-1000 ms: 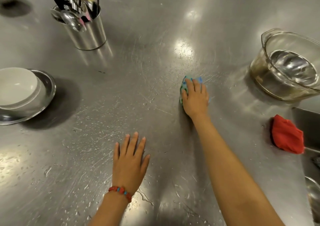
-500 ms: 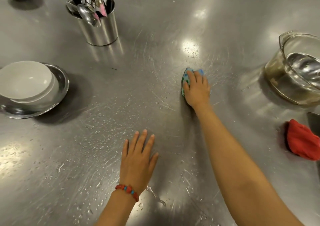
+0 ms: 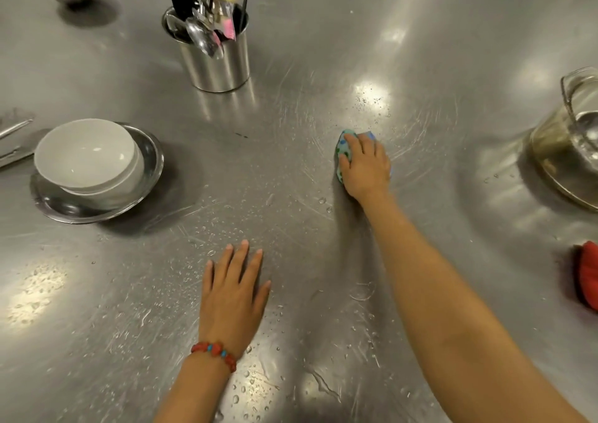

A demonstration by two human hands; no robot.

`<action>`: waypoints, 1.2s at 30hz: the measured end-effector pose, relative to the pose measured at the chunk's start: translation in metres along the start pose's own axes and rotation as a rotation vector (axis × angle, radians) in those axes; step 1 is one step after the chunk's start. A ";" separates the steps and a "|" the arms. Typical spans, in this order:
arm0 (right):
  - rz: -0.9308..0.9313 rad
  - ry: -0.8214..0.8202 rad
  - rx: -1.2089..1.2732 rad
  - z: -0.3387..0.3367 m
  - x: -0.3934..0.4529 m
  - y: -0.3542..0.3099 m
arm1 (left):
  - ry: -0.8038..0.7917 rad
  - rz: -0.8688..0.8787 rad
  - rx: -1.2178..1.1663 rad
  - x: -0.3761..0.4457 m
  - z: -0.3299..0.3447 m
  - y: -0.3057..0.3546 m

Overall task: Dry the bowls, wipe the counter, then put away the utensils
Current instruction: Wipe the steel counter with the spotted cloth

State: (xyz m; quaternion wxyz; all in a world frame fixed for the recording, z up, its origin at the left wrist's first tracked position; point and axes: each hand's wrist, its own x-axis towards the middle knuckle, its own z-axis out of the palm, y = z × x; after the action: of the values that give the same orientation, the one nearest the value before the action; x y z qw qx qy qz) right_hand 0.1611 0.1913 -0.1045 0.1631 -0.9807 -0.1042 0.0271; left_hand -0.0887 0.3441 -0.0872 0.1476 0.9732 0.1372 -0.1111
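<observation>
From the head view I see my right hand (image 3: 364, 166) lying palm down on a blue-green cloth (image 3: 342, 150), which sits on the wet steel counter (image 3: 291, 115) right of centre. The cloth lies almost wholly under the palm and fingers; only its left edge and a strip at the far fingertips show. The fingers bend over the cloth and press it to the metal; whether the thumb tucks under it I cannot tell. My left hand (image 3: 233, 296) rests flat on the counter nearer to me, fingers straight and slightly spread, holding nothing, with a red bead bracelet (image 3: 214, 351) at the wrist. Water drops (image 3: 226, 228) dot the steel between and around the two hands. To the left, well apart from both hands, a white bowl (image 3: 87, 157) sits tilted inside a shallow metal bowl (image 3: 97, 209). Farther back stands a metal cup (image 3: 220, 66) holding spoons and other utensils (image 3: 200, 11) upright. At the right edge a glass bowl (image 3: 569, 150) with a metal bowl inside it is partly cut off, and nearer to me a red cloth (image 3: 587, 277) lies on the counter.
</observation>
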 end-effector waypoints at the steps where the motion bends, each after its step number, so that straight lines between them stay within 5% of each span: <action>1: -0.006 0.000 0.003 0.003 -0.006 -0.002 | 0.004 0.003 -0.001 0.000 0.000 0.000; 7: -0.268 0.032 0.015 0.028 -0.140 -0.026 | 0.025 0.022 0.007 0.000 0.000 -0.003; 11: -0.290 -0.043 0.000 0.021 -0.094 -0.022 | 0.051 0.064 0.014 -0.001 0.002 -0.005; 16: -0.059 0.004 0.002 0.022 -0.026 -0.046 | 0.088 0.071 -0.050 -0.002 -0.004 -0.020; 23: -0.432 -0.024 0.048 0.038 -0.119 -0.060 | 0.108 -0.061 -0.076 -0.006 -0.019 -0.062; 32: -0.117 0.024 -0.007 0.036 0.007 -0.087 | 0.070 -0.078 -0.033 -0.006 -0.012 -0.077; 36: -0.341 -0.030 0.015 0.054 -0.074 -0.102 | 0.073 -0.071 -0.020 -0.008 -0.014 -0.076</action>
State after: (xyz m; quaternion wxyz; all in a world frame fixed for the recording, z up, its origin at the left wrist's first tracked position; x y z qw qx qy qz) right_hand 0.0643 0.2869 -0.1206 0.1708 -0.9471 -0.2714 0.0144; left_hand -0.1162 0.4166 -0.0916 0.1480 0.9696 0.1782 -0.0793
